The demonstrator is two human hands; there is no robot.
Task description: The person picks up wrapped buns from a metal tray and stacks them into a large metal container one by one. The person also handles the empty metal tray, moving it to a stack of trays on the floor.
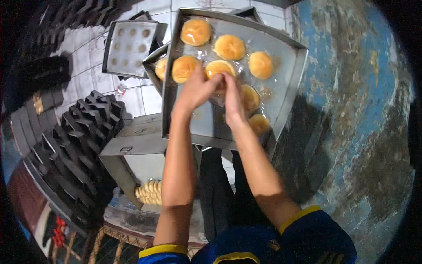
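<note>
Both hands are up on a big metal tray point(288, 66) holding round golden buns in clear plastic wrap. The left hand point(196, 90) and right hand point(232, 99) meet on one wrapped bun point(219, 68) near the tray's middle, fingers of both closed around its near edge and the wrap, pinching it from either side. The hands almost touch each other.

Other buns sit around it: one just left point(184, 68), two farther back point(196, 31) point(229, 46), one to the right point(261, 64), two nearer the person beside the right hand point(251, 97) point(259, 124). Hard to tell how each of these is wrapped.

A second tray point(151, 61) pokes out from under the left side with another bun point(161, 68). Farther left a flat pan point(130, 46) with round marks lies on the white tiled floor. Below the trays a metal box point(132, 149) holds a row of pale pastries point(149, 192). Stacked black moulds point(74, 145) lie at the left. Blue worn wall on the right.
</note>
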